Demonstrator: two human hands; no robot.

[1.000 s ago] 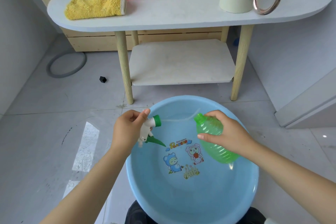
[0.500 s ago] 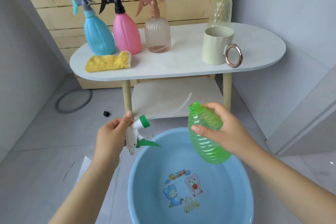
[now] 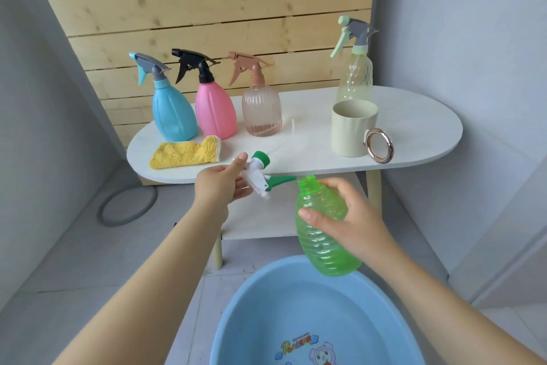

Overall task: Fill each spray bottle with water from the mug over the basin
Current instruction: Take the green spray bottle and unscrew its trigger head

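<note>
We see the right hand [image 3: 352, 224] wrapped around the green bottle [image 3: 321, 234], neck open and tilted toward the mug, body held just above the far rim of the blue basin [image 3: 266, 305]; the left hand [image 3: 220, 187] pinches the white-and-green spray head [image 3: 259, 173], detached from the bottle, its clear dip tube [image 3: 284, 139] trailing up over the surface [image 3: 414, 127]; the head sits left of the mug and in front of the surface's edge. The cream mug [image 3: 352, 130], with a rose-gold ring handle, stands on the surface; we cannot tell its water level. Behind the mug stands a clear bottle [image 3: 355, 80] with a pale green trigger; left of the mug stand a ribbed pink-tinted bottle [image 3: 262, 110], a pink bottle [image 3: 214, 110] and a blue bottle [image 3: 173, 113]; a yellow cloth [image 3: 185, 153] lies in front of those two.
</note>
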